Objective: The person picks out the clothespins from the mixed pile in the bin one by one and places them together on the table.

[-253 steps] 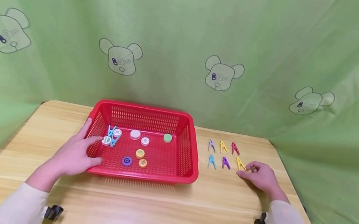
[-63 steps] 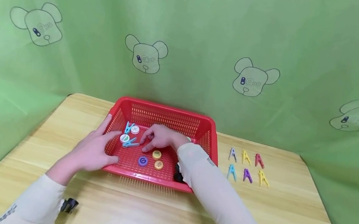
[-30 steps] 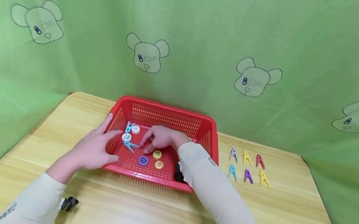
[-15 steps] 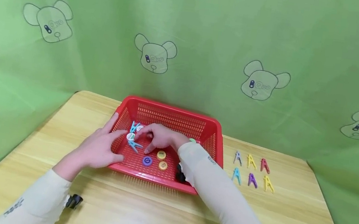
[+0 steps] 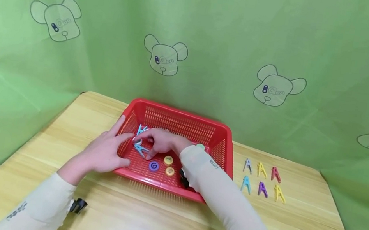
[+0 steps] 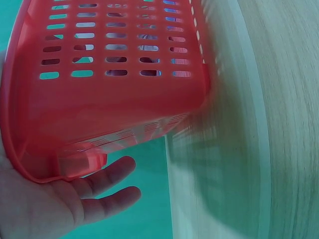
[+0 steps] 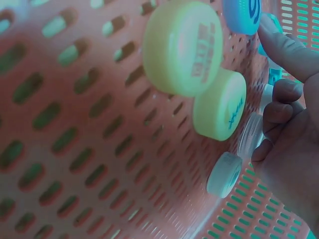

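Observation:
My left hand (image 5: 101,152) rests on the left end of the red basket (image 5: 160,184), fingers spread over its rim; the left wrist view shows two fingertips outside the wall. Inside the basket, my right hand (image 5: 163,141) has index finger and thumb stretched apart and the other fingers bent. Its index fingertip is at a white-and-green cap (image 5: 137,142), largely covered; I cannot tell whether it touches. Two light blue clothespins (image 5: 140,149) lie around that cap. Near the thumb are a purple cap (image 5: 154,166), a yellow cap (image 5: 168,160) and an orange-yellow cap (image 5: 170,171).
On the wooden table (image 5: 141,219), right of the basket, several clothespins stand in two rows, among them a red clothespin (image 5: 276,174) and a purple clothespin (image 5: 263,189). A green cap (image 5: 200,146) shows behind the right sleeve. A green curtain (image 5: 210,79) hangs behind.
My right hand has come from the clothespins at the right into the basket, then edged left to the white-and-green cap. The lower light blue clothespin has turned. My left hand stays on the rim.

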`<state>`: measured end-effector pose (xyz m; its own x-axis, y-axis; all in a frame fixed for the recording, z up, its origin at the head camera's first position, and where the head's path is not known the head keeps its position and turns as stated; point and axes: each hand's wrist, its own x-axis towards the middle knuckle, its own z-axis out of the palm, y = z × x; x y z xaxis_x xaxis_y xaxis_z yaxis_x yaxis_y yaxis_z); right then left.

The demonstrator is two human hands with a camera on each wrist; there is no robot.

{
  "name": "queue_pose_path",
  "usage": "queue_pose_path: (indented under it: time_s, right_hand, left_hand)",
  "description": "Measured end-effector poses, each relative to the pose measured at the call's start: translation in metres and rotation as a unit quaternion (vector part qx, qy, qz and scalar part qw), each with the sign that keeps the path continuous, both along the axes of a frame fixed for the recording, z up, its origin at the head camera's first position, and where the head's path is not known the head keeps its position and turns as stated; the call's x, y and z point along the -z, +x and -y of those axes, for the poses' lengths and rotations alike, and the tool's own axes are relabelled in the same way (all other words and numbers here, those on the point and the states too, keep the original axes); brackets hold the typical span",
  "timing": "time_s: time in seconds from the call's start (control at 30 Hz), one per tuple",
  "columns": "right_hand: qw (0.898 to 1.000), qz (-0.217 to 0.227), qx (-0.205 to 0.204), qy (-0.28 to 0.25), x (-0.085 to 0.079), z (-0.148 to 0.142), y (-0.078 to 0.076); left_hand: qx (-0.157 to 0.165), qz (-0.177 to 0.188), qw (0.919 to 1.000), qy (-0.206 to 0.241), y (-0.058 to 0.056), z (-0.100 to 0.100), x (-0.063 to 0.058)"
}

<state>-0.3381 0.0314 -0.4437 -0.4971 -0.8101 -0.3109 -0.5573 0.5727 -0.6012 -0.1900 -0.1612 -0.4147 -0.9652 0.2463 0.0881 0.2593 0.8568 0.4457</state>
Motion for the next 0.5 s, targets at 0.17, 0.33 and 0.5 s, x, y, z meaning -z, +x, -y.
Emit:
queue_pose_path:
  time_s: [0.17,0.33,0.5]
  right_hand:
    - [1.0,0.007,0.015,0.012,0.0006,0.0021,0.0003]
    - [0.999,-0.016,0.022,0.021,0.0016,0.0028,0.0015]
    - [0.999,-0.045,0.015,0.023,0.0021,0.004,0.0022]
  left_hand:
    - [0.0,0.004,1.0,-0.003,-0.0009,-0.0008,-0.0011]
    - [0.0,0.004,1.0,-0.007,-0.0004,-0.0015,-0.0019]
    - [0.0,0.004,1.0,-0.006,0.0003,-0.0017,-0.0012]
